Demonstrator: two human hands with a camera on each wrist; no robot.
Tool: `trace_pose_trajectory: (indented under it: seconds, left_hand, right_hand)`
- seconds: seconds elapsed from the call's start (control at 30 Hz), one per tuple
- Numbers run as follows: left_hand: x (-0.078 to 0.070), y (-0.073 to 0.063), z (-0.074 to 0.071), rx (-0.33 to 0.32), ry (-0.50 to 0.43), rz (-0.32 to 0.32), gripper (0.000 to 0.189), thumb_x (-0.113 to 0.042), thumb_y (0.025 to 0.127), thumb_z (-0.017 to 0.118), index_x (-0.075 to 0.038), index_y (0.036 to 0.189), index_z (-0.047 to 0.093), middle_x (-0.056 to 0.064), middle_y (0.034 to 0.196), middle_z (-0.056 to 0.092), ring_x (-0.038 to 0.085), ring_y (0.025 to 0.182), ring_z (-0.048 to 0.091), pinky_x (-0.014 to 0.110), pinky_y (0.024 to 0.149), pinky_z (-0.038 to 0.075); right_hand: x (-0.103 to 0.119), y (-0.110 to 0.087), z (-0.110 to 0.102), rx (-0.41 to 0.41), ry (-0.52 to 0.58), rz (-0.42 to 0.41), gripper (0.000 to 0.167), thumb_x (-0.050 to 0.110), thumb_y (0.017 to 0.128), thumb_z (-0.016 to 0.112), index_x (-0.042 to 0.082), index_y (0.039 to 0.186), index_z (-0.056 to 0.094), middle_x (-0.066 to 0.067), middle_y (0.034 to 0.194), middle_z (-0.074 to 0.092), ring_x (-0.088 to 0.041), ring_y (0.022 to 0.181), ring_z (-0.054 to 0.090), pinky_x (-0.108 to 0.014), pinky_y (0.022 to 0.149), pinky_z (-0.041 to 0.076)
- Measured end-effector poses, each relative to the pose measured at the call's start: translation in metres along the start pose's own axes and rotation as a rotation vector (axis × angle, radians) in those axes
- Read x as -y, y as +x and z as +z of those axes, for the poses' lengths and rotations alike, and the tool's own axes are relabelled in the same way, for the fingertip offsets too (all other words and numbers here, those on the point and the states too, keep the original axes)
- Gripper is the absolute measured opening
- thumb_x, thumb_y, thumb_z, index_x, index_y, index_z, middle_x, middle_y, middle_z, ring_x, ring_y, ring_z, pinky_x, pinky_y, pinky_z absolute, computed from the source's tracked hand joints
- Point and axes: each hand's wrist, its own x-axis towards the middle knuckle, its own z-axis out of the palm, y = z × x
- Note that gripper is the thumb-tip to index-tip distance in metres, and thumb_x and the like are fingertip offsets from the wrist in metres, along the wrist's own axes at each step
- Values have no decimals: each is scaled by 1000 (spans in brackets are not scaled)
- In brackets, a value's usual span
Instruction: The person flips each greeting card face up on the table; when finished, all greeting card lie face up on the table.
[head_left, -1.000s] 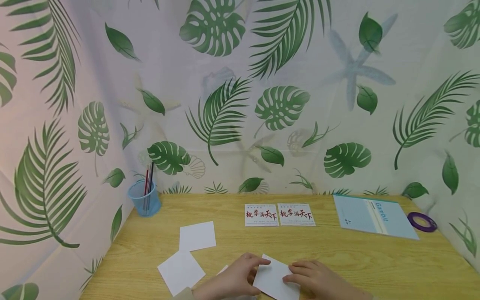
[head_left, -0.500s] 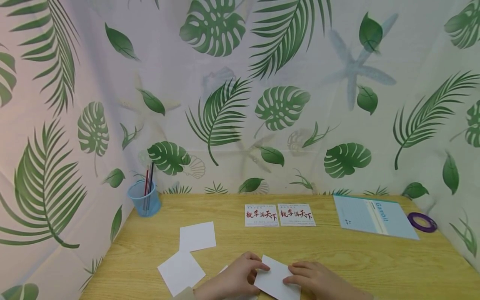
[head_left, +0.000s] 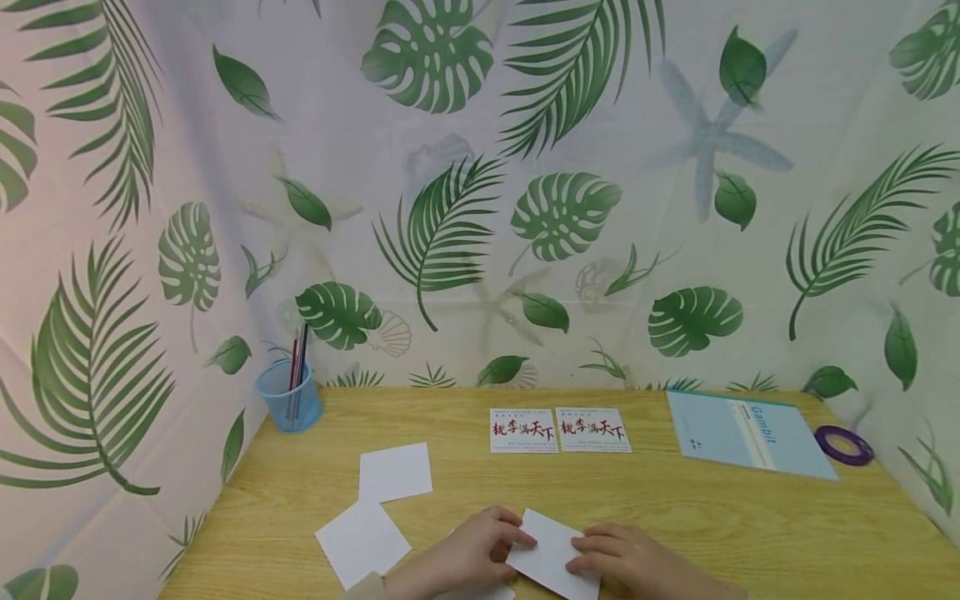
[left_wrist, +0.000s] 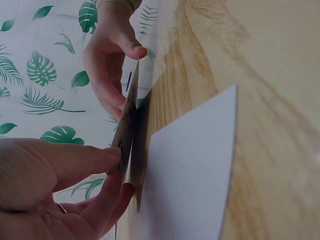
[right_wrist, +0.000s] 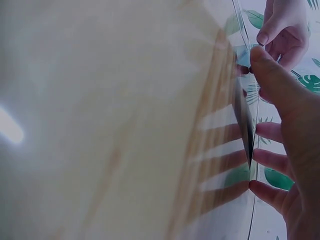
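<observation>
A white square card point(head_left: 547, 552) is held between both hands at the front of the table. My left hand point(head_left: 474, 550) pinches its left edge, with one finger stretched over the top face. At the right edge, the fingers of my right hand point(head_left: 637, 563) lie on the card. Seen edge-on in the left wrist view, the card point(left_wrist: 126, 125) stands off the tabletop and bears dark marks on one face; thumb and fingers of each hand are on it. Another white card point(head_left: 483, 593) lies partly hidden beneath my left hand.
Two white cards point(head_left: 396, 472) point(head_left: 363, 544) lie at the left. Two cards with red writing point(head_left: 523, 431) point(head_left: 593, 430) sit side by side at the back. A blue pen cup point(head_left: 291, 404), a light-blue notebook point(head_left: 750, 435) and a purple ring point(head_left: 845, 445) stand farther out.
My left finger on the card has shifted slightly toward the front, and the card has tilted a little. The right hand and the other things have hardly moved.
</observation>
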Motion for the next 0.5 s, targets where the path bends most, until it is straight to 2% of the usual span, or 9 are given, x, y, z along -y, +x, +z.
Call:
trace_pose_trajectory:
  seconds: [0.17,0.4,0.5]
  left_hand:
    - [1,-2,1,-17,-15,-6,34,-10,85,74,-19,118,74,-4,125,59,3,111,52,20,93,47]
    - [4,-1,0,-37,-37,-10,30,-11,86,73,-19,115,75,-4,124,60,3,108,54,19,90,48]
    - [6,0,1,-40,-67,-4,28,-11,88,72,-17,114,75,-4,123,61,3,109,54,18,91,49]
  right_hand:
    - [1,0,0,-16,61,-24,43,50,95,58,36,136,56,3,138,60,-21,122,57,-39,97,53]
    - [2,-1,-1,-86,102,-106,34,34,99,58,31,133,59,-1,134,62,-20,119,59,-33,93,56]
    - [2,-1,-2,-137,79,-154,31,29,99,60,28,130,62,0,130,64,-18,116,61,-32,90,57]
